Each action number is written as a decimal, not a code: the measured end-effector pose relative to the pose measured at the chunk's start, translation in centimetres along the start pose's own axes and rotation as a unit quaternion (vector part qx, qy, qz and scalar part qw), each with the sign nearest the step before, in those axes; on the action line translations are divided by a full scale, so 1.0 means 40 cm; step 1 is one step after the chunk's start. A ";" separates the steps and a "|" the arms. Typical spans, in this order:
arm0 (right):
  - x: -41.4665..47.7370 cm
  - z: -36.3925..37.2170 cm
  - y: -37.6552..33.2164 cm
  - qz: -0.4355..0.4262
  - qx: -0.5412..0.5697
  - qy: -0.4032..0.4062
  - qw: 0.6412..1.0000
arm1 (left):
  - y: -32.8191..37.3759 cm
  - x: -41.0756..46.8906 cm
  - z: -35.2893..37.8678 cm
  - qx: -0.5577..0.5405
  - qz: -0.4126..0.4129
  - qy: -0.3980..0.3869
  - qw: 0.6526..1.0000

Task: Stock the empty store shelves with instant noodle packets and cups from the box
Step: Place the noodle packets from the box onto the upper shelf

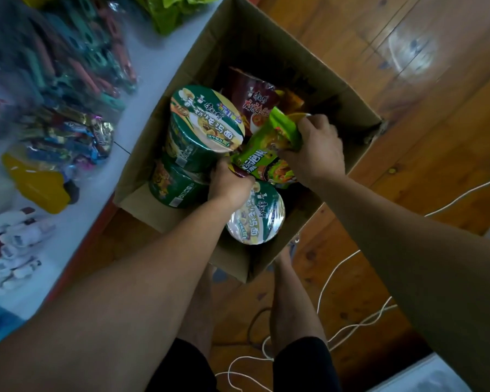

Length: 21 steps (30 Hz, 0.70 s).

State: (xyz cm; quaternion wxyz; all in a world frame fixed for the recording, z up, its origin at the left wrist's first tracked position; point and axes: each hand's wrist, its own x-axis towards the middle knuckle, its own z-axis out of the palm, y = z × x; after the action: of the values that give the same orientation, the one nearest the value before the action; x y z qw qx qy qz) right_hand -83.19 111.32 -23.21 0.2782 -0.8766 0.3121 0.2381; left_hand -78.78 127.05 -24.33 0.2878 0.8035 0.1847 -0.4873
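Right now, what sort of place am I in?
Probably a small shop: a cardboard box of instant noodle cups beside a white shelf laid with bagged sweets and small white bottles.

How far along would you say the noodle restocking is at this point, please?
Done: no noodles show outside the cardboard box yet. In hand: the right hand grips a green packet; the left hand is at its lower corner. Left: three green cups, a dark red packet.

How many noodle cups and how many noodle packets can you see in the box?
Green cups: 3
Green packet, in the right hand: 1
Dark red packet: 1
Total: 5 in plain sight; more may lie hidden underneath.
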 end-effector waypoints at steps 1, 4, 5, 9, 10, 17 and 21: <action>-0.008 -0.004 -0.003 -0.002 0.040 -0.006 0.999 | 0.001 -0.001 -0.003 -0.019 -0.008 -0.006 1.000; -0.027 -0.033 -0.009 0.026 0.141 0.000 0.990 | 0.008 -0.012 -0.009 -0.053 -0.009 -0.023 0.998; -0.032 -0.049 -0.010 0.041 0.173 0.000 0.984 | 0.015 -0.020 -0.012 -0.060 0.001 -0.035 0.998; -0.060 -0.119 -0.006 0.080 0.258 -0.021 0.963 | 0.054 -0.063 -0.034 -0.084 0.027 -0.094 0.992; -0.070 -0.136 -0.004 0.081 0.263 -0.025 0.961 | 0.065 -0.078 -0.043 -0.088 0.030 -0.109 0.990; -0.173 -0.283 -0.064 0.134 0.444 0.005 0.886 | 0.139 -0.194 -0.147 -0.112 0.078 -0.132 0.982; -0.264 -0.375 -0.155 0.113 0.482 0.008 0.869 | 0.187 -0.316 -0.238 -0.164 0.114 -0.165 0.966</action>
State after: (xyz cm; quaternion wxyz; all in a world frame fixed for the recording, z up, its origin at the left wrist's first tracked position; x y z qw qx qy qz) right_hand -82.60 110.20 -3.90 0.6352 -0.5941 0.4868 0.0808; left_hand -73.80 127.21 -7.53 0.4959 0.6692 0.1191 -0.5404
